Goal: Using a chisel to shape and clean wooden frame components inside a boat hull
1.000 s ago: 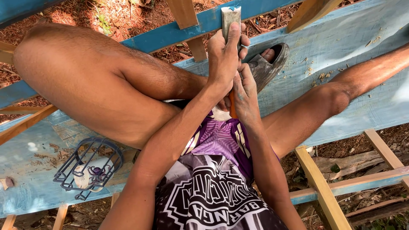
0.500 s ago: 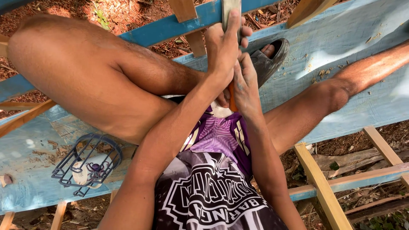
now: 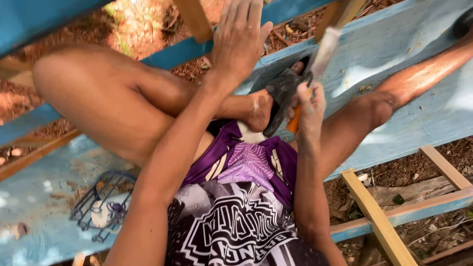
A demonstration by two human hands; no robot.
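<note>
Head view shows me my right hand (image 3: pixel 309 111) gripping a chisel (image 3: pixel 315 66) near the frame's upper middle, while my left hand (image 3: pixel 238 37) hovers open, empty, above the blue plank (image 3: pixel 414 44).

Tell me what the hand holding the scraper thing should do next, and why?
Probably bring the blade back down flat against the blue plank. The right hand grips the orange handle of a flat-bladed scraper, whose blade tilts up and looks blurred, apparently off the wood. The left hand is spread open above the knee, holding nothing. Pale scraped patches on the plank suggest more scraping.
</note>
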